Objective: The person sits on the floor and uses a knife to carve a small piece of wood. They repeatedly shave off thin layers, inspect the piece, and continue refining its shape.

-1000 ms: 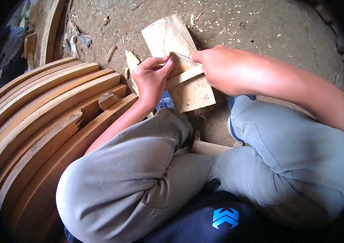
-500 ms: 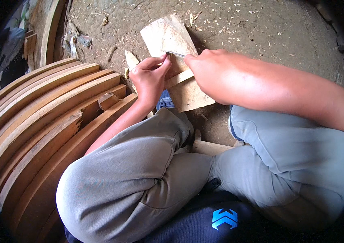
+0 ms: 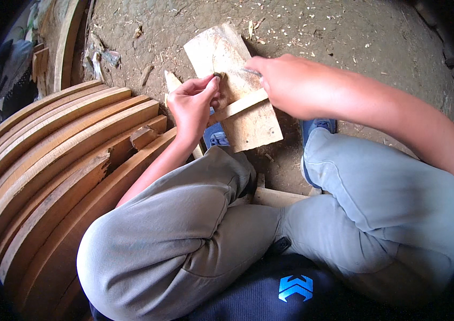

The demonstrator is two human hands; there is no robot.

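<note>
My left hand (image 3: 192, 104) is closed in a pinch on a small dark piece at its fingertips, too small to name, over a pale wooden board (image 3: 211, 48). My right hand (image 3: 286, 83) is closed around a thin metal tool (image 3: 251, 71). Only a short, blurred length of the tool shows, pointing toward my left fingertips; its kind is unclear. Between my hands and my feet, a narrow wooden strip (image 3: 240, 105) crosses the board. The board's lower part (image 3: 254, 128) reaches toward me, with small dark spots near its edge.
Curved wooden pieces (image 3: 77, 131) are stacked in a row along my left side. A pointed wood offcut (image 3: 172, 83) lies beside my left hand. My blue shoes (image 3: 216, 135) flank the board. Wood chips dot the dirt floor (image 3: 334, 37).
My right hand has moved right and slightly up with the metal tool, away from my left fingertips. My left hand has shifted slightly left. More of my right shoe shows.
</note>
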